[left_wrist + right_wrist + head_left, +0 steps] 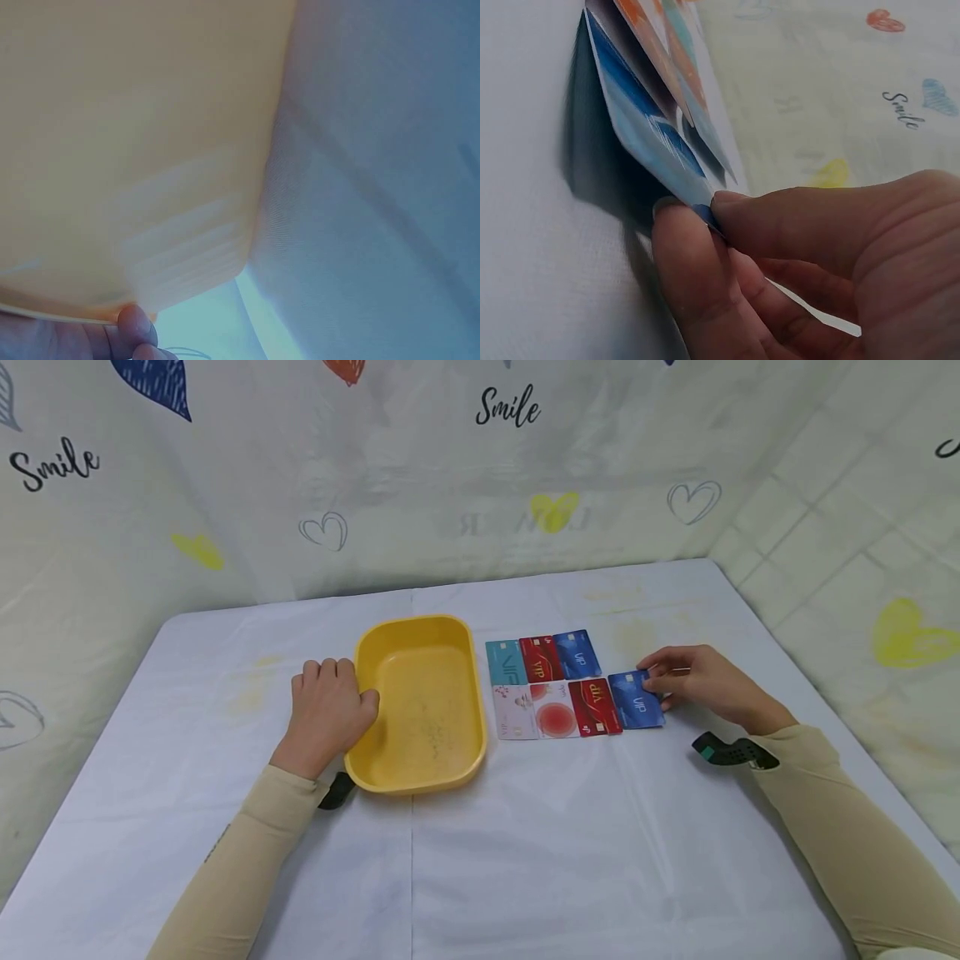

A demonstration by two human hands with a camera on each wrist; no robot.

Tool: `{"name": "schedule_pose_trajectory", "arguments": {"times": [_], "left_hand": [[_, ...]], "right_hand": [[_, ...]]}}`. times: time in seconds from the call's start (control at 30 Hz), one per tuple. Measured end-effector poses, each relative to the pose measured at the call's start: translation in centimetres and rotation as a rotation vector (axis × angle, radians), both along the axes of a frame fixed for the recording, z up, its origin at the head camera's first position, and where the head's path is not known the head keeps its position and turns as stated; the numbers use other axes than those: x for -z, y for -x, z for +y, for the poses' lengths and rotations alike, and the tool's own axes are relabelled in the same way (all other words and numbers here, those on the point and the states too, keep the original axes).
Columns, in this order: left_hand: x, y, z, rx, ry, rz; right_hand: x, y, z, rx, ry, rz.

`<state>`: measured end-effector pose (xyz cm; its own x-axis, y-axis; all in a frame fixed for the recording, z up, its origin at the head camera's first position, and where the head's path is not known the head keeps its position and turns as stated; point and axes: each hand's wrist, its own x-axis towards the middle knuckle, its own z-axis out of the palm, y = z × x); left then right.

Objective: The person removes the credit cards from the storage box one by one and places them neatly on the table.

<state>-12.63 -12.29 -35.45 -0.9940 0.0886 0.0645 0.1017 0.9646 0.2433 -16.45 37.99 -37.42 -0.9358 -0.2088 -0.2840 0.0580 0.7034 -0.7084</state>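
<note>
My left hand [326, 706] grips the left rim of a yellow plastic basin [480, 718], with fingers curled over the edge. The left wrist view shows the basin's outer wall [135, 150] and my fingertips at its rim. My right hand [693, 681] pinches a blue VIP card [637, 700] by its right edge, between thumb and finger. In the right wrist view that card [641, 127] is tilted, its near edge raised above a shadow on the cloth. It stands at the right end of the lower row, beside a red VIP card [596, 707].
Left of these in the lower row lie a white card with a red circle [557, 720] and a pale pink card [514, 714]. Above them are a teal card [506, 662], a red card [540, 658] and another blue card [577, 654]. A white cloth [525, 860] covers the table.
</note>
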Motion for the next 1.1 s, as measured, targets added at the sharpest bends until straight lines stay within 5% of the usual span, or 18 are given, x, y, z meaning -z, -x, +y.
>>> {"name": "schedule_pose_trajectory", "arguments": {"times": [0.67, 1.1], "left_hand": [[-0.6, 0.5, 0.5, 0.020, 0.012, -0.003], [-1.0, -0.3, 0.0, -0.009, 0.072, -0.012]], "right_hand": [[-0.6, -0.4, 0.6, -0.010, -0.140, 0.038], [-1.6, -1.0, 0.9, -0.012, -0.238, 0.128]]}}
